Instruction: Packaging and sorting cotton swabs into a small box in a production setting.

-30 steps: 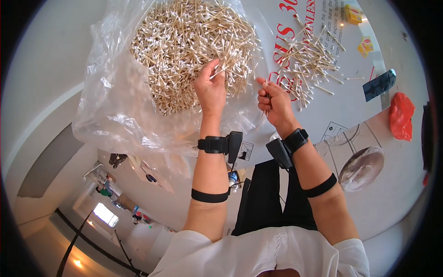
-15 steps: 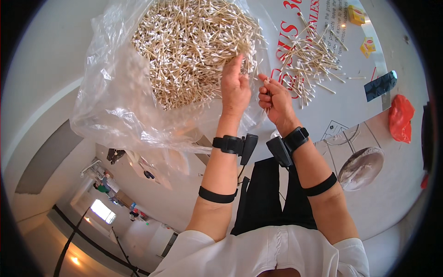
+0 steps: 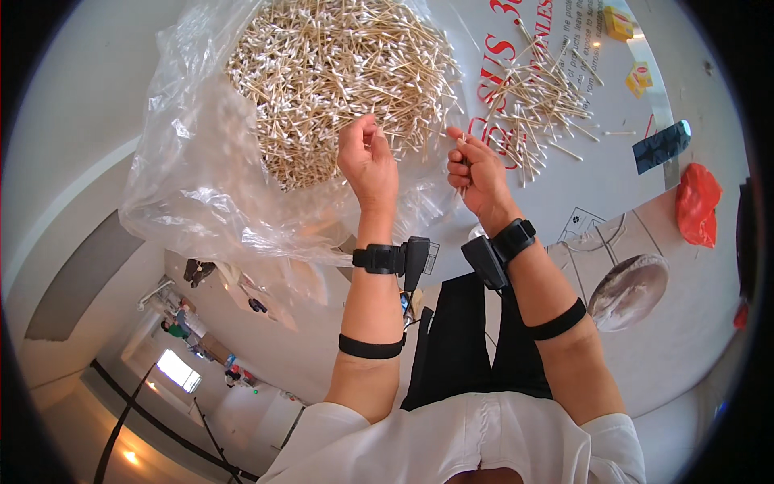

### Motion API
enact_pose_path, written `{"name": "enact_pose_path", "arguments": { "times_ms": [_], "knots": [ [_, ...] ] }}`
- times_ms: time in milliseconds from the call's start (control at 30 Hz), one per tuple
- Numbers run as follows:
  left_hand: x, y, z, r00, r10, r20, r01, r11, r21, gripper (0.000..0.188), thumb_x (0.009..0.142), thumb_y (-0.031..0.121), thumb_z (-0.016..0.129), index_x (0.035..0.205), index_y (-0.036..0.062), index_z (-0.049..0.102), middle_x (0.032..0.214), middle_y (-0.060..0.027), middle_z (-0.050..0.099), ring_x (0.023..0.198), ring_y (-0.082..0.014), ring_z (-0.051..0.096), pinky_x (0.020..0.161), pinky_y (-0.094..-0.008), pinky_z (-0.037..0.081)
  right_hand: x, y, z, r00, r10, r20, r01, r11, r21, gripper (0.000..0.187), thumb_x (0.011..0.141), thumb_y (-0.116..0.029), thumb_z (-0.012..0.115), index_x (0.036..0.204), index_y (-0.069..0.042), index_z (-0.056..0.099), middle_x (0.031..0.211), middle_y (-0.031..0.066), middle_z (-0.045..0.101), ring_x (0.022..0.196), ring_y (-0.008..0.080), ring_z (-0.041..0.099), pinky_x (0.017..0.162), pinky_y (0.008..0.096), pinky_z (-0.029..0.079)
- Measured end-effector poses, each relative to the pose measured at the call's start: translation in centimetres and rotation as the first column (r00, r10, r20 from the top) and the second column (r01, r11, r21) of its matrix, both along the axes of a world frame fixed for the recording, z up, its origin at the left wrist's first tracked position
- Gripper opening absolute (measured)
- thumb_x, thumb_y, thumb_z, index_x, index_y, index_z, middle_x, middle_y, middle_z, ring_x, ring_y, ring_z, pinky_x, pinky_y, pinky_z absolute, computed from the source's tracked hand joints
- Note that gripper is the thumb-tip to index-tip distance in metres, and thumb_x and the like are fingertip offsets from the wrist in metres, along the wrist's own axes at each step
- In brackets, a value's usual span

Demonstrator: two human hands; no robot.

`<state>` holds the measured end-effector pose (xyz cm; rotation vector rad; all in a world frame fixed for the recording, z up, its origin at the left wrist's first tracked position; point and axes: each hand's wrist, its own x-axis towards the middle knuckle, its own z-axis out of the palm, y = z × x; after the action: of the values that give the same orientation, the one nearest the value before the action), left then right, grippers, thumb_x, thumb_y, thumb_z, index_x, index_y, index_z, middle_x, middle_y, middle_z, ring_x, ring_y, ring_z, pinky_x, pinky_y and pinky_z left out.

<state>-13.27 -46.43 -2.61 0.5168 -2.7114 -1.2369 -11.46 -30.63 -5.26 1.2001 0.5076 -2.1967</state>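
A big heap of cotton swabs (image 3: 322,73) with white tips and pale wooden sticks lies in a clear plastic bag (image 3: 193,161). Over the heap's near edge, my left hand (image 3: 368,165) has its fingers curled in and thumb and forefinger close together; anything pinched there is too small to make out. Right of the bag, my right hand (image 3: 481,173) is closed around a few cotton swabs, whose stick ends (image 3: 462,192) poke out below the fist. Beyond it on the right lies a smaller loose pile of swabs (image 3: 544,101).
The grey-white tabletop (image 3: 597,173) carries red and black print. Toward its right edge are two small yellow packets (image 3: 619,24) and a dark blue packet (image 3: 661,147). Past the edge are a red plastic bag (image 3: 697,206) and a round stool (image 3: 629,292). Distant people show at lower left.
My left hand has moved left and a little nearer, from the heap's right edge, and its outstretched fingers have curled in. My right hand stays almost in place, still closed.
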Motion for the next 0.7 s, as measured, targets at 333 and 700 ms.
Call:
{"name": "enact_pose_path", "arguments": {
  "times_ms": [333, 700],
  "knots": [
    [-3.1, 4.0, -1.7, 0.99, -0.132, 0.043, 0.138, 0.975, -0.174, 0.031, 0.075, 0.001, 0.056, 0.105, -0.0003, 0.058, 0.091, -0.0121, 0.06, 0.072, -0.0179, 0.058, 0.067, -0.0315, 0.048, 0.1, 0.0, -0.1, 1.0, 0.019, -0.017, -0.019, 1.0, 0.001, 0.025, 0.093, -0.011, 0.044, 0.116, -0.005, 0.049, 0.067, -0.0008, 0.044, 0.051, 0.0056, 0.032, 0.042, 0.0188, 0.024],
    [-4.7, 4.5, -2.3, 0.999, 0.035, 0.042, -0.035, 0.999, -0.006, 0.035, 0.075, -0.005, 0.05, 0.109, 0.0, 0.058, 0.09, -0.0147, 0.062, 0.076, -0.023, 0.06, 0.072, -0.0311, 0.049, 0.1, -0.2, 0.0, 1.0, 0.021, -0.016, -0.02, 0.999, 0.028, 0.023, 0.092, -0.011, 0.045, 0.114, -0.004, 0.05, 0.066, -0.0012, 0.043, 0.049, 0.0054, 0.032, 0.041, 0.0185, 0.024]
  ]
}}
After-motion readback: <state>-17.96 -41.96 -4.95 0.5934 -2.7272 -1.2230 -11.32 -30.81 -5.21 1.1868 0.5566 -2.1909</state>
